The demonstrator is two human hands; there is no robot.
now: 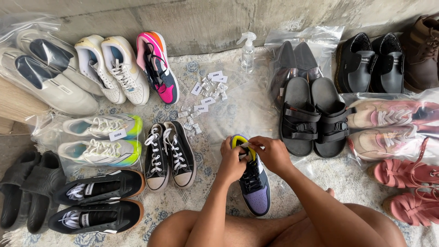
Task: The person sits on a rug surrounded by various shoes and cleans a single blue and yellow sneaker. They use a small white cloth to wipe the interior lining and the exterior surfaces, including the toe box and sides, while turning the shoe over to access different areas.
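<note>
Purple-and-black high-top sneaker (254, 187), yellow-lined at the collar: stands upright on the patterned rug (215, 201), centre foreground, toe toward the person's bare legs. Left hand (231, 161): closed around the collar's left side. Right hand (273, 153): fingers pinched on a small white slip (244, 145) at the collar's top. Just left: pair of black canvas sneakers (170, 154). Beyond these: scattered small white packets and labels (206, 96), clear spray bottle (247, 51) by the wall. Right: black strap sandals (313, 114) on a clear bag; pink sneakers (388, 126) bagged.
</note>
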